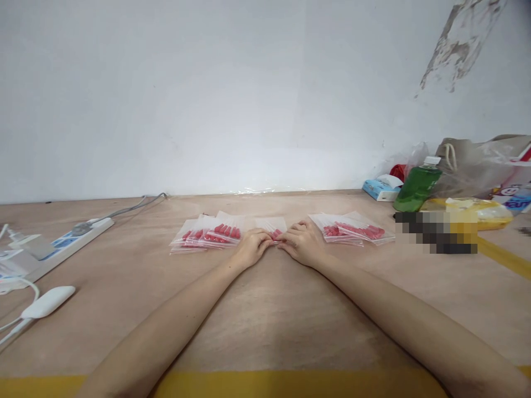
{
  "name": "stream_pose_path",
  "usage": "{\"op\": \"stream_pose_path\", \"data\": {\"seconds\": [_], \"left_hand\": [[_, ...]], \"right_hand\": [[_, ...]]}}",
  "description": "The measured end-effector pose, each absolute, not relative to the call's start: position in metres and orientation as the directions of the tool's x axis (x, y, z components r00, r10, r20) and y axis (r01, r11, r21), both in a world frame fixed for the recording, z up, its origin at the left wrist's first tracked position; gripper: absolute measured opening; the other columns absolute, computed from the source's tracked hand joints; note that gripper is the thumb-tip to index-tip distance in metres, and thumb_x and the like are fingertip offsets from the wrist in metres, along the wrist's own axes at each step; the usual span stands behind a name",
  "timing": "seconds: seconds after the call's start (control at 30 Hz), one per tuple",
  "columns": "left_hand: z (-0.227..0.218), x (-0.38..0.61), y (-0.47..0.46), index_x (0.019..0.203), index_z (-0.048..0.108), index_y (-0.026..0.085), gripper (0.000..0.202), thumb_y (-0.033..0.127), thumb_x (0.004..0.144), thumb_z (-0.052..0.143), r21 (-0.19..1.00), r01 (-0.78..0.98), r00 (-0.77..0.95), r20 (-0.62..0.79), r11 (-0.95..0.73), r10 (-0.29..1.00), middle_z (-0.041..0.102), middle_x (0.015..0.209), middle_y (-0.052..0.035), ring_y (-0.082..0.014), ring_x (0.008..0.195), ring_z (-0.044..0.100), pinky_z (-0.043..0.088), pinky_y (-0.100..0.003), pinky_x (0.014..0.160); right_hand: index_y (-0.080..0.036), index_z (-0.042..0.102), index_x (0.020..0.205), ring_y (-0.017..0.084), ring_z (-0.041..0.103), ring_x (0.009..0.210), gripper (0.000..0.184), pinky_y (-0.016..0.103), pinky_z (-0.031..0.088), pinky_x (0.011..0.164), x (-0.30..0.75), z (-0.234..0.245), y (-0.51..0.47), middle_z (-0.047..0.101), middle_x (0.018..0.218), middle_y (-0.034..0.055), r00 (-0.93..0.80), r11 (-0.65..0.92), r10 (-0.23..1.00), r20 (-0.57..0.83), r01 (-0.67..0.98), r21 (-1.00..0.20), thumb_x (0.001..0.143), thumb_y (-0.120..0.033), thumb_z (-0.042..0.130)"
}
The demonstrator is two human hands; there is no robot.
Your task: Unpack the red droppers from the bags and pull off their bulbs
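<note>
Between my two hands lies a small clear plastic bag with red pieces inside, flat on the table. My left hand pinches its near edge from the left. From the right, my right hand pinches the same edge, fingertips almost touching those of the left. To the left is a fanned pile of similar bags holding red capsule-shaped pieces. Another overlapping pile of bags with red pieces sits right of my right hand. My fingers partly cover the middle bag's contents.
A white power strip with plugs and a white adapter lie at the left. On the right are a tissue pack, a green bottle, a yellow packet and plastic bags. Yellow tape runs along the near side.
</note>
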State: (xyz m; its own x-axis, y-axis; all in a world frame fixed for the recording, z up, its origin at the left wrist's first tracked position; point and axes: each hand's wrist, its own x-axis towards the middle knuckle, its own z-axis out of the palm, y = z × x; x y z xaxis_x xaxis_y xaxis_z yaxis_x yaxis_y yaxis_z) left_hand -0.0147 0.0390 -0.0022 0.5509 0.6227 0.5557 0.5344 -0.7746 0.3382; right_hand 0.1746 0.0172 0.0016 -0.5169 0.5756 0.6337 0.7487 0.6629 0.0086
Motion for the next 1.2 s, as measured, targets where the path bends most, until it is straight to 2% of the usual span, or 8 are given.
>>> {"op": "stream_pose_path", "data": {"seconds": [0.17,0.4,0.63,0.77,0.87,1.03,1.2], "left_hand": [[-0.0023,-0.0166,0.0374,0.072,0.063,0.017,0.009,0.021,0.078,0.057,0.459,0.503,0.485,0.552,-0.733,0.678,0.064,0.081,-0.0025,-0.014,0.078,0.059,0.046,-0.027,0.073],[-0.0015,-0.0166,0.0359,0.07,0.062,0.017,0.008,0.022,0.075,0.061,0.543,0.493,0.424,0.533,-0.68,0.732,0.064,0.081,-0.0023,-0.0144,0.078,0.059,0.046,-0.027,0.073],[-0.0015,-0.0169,0.0336,0.07,0.064,0.016,0.011,0.027,0.072,0.063,0.617,0.484,0.386,0.485,-0.62,0.784,0.066,0.079,-0.0031,-0.0158,0.076,0.06,0.048,-0.029,0.072],[-0.002,-0.0167,0.0331,0.071,0.064,0.016,0.012,0.027,0.072,0.063,0.645,0.471,0.381,0.467,-0.602,0.798,0.066,0.079,-0.0039,-0.0162,0.076,0.061,0.048,-0.029,0.071],[-0.001,-0.0162,0.0332,0.069,0.064,0.016,0.012,0.028,0.072,0.063,0.649,0.458,0.397,0.463,-0.608,0.793,0.065,0.08,-0.0041,-0.0161,0.078,0.061,0.049,-0.029,0.073],[0.0013,-0.0136,0.0344,0.076,0.068,0.019,0.012,0.029,0.074,0.061,0.593,0.481,0.451,0.465,-0.646,0.762,0.061,0.098,-0.0056,-0.0174,0.092,0.058,0.047,-0.03,0.081],[0.0004,-0.0083,0.0361,0.071,0.067,0.018,0.012,0.024,0.075,0.058,0.582,0.481,0.476,0.454,-0.656,0.753,0.063,0.094,-0.0043,-0.0158,0.086,0.059,0.047,-0.028,0.078]], "right_hand": [[-0.02,0.06,0.08,0.015,0.055,0.081,0.011,0.034,0.026,0.084,0.1812,-0.0034,0.019,0.066,0.08,0.0015,-0.466,0.626,0.596,0.654,0.779,-0.015,0.08,-0.03,0.054],[-0.023,0.064,0.075,0.013,0.052,0.082,0.02,0.034,0.025,0.082,0.18,0.0004,0.0185,0.065,0.083,0.0006,-0.559,0.691,0.48,0.676,0.716,0.101,0.085,-0.023,0.046],[-0.023,0.065,0.077,0.013,0.052,0.08,0.018,0.034,0.025,0.081,0.1802,-0.0005,0.0197,0.065,0.08,0.0007,-0.546,0.684,0.454,0.704,0.72,0.118,0.083,-0.022,0.048],[-0.025,0.064,0.074,0.013,0.05,0.079,0.021,0.035,0.025,0.082,0.1801,-0.001,0.0206,0.064,0.078,-0.0004,-0.584,0.706,0.404,0.704,0.689,0.166,0.084,-0.02,0.047],[-0.025,0.064,0.073,0.012,0.049,0.078,0.022,0.035,0.025,0.083,0.1794,-0.0009,0.0205,0.064,0.076,-0.0007,-0.592,0.709,0.387,0.707,0.681,0.182,0.084,-0.019,0.046],[-0.023,0.065,0.071,0.013,0.049,0.079,0.024,0.035,0.026,0.083,0.1788,-0.0003,0.0196,0.064,0.078,0.001,-0.582,0.703,0.406,0.705,0.691,0.166,0.084,-0.019,0.044],[-0.023,0.065,0.073,0.012,0.05,0.08,0.022,0.035,0.025,0.084,0.1787,-0.0013,0.0205,0.064,0.079,-0.0001,-0.573,0.72,0.407,0.711,0.681,0.137,0.085,-0.023,0.047]]}}
